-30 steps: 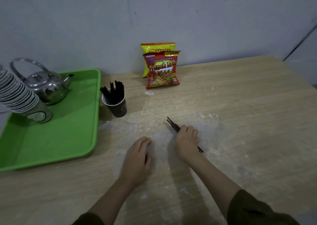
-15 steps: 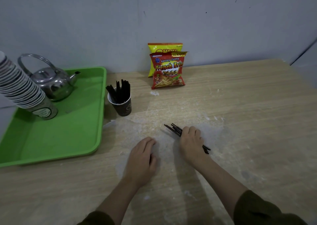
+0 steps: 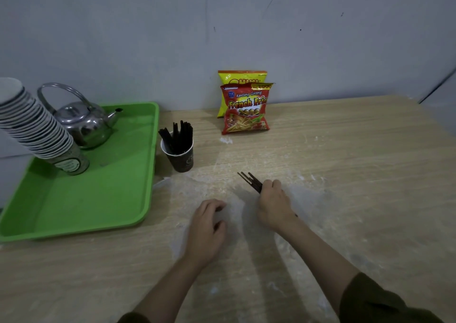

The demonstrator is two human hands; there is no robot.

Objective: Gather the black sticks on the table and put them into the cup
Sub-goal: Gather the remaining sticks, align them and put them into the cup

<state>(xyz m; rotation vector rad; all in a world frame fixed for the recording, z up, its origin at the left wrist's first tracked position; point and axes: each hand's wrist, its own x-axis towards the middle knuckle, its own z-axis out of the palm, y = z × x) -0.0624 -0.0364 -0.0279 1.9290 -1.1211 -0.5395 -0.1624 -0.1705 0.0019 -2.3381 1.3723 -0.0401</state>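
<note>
sticks (image 3: 249, 181), black and thin, fan out from under the right hand (image 3: 272, 203), which is curled down over them on the table (image 3: 357, 174) with its fingers closed around the bunch; their far ends point toward the table's back left, and a short tip shows past the wrist on the other side. whether the bunch is lifted off the wood or resting on it cannot be told. the left hand (image 3: 207, 229) lies just beside it, palm down on the table, fingers loosely bent and holding nothing. both hands sit near the middle of the table, over a pale, dusty patch of the wood. further back and to the left stands a dark paper cup (image 3: 180, 158), upright, with more black sticks (image 3: 179, 136) standing in it, just beside the right rim of a green tray (image 3: 98, 199). the tray takes up the table's left side and carries a metal kettle (image 3: 84, 123) and a leaning stack of paper cups (image 3: 34, 128). at the back edge, against the wall, two snack bags (image 3: 244, 108) stand one before the other, the red in front of the yellow.
</note>
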